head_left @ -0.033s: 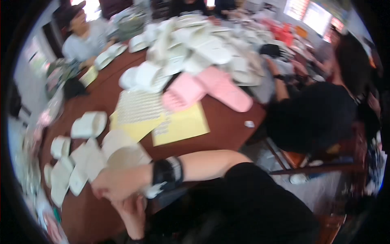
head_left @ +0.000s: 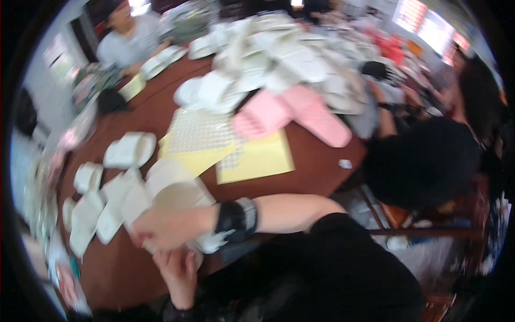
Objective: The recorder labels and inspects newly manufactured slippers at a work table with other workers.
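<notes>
My right hand [head_left: 170, 228], with a black band [head_left: 236, 219] at the wrist, reaches across from the right. Its fingers are curled down and blurred, and what they hold is hidden. Just below it is my left hand [head_left: 178, 272], fingers bent upward and thumb raised, close under the right fingers. Something pale shows behind the left thumb, too covered to name. Right beyond my hands lies a white slide slipper [head_left: 174, 194]. More white slippers [head_left: 86, 219] lie to the left in a loose cluster, with a pair [head_left: 130, 150] behind them.
Yellow sheets [head_left: 263, 161], one carrying rows of small pale pieces [head_left: 201, 131], lie mid-table. Pink slippers [head_left: 316, 115] rest before a large heap of white slippers [head_left: 300, 61]. Clear plastic bags [head_left: 48, 193] line the left edge. People sit at the far left and right, one in a black cap [head_left: 424, 161].
The whole view has shifted, so the table and slippers appear further right. My left fingers show slightly more clearly beneath the right hand. The slippers on the table look undisturbed.
</notes>
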The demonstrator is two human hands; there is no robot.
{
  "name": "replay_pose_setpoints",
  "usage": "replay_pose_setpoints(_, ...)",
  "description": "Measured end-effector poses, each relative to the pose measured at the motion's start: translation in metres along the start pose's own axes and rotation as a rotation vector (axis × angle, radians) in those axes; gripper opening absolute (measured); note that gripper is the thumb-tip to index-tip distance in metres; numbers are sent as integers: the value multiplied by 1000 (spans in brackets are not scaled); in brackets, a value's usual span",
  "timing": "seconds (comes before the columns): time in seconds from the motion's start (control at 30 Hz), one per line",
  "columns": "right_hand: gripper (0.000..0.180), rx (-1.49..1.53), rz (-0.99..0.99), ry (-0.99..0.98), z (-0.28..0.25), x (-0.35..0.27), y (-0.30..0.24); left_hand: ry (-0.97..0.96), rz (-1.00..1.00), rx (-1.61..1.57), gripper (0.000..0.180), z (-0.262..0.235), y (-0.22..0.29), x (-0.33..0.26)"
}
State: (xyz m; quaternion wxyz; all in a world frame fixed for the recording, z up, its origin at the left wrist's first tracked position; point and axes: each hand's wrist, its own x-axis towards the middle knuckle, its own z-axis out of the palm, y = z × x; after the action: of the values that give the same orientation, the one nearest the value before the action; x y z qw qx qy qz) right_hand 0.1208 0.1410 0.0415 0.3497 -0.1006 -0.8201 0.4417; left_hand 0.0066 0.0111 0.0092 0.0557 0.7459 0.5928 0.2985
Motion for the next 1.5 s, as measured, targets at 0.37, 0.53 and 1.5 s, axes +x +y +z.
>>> replay_pose_setpoints(0.37, 21, 53, 320, -57, -17, -13, -6, 282, -111, -23, 26, -3, -23, -4)
replay_pose_setpoints(0.53, 15, 63, 203, -65, 3, -18, -8, 319, -123, -24, 29, 0, -24, -5)
replay_pose_setpoints(1.5, 18, -277, 198, -142, 16, -27, -4, 401, -118, -18, 24, 0, -23, -9)
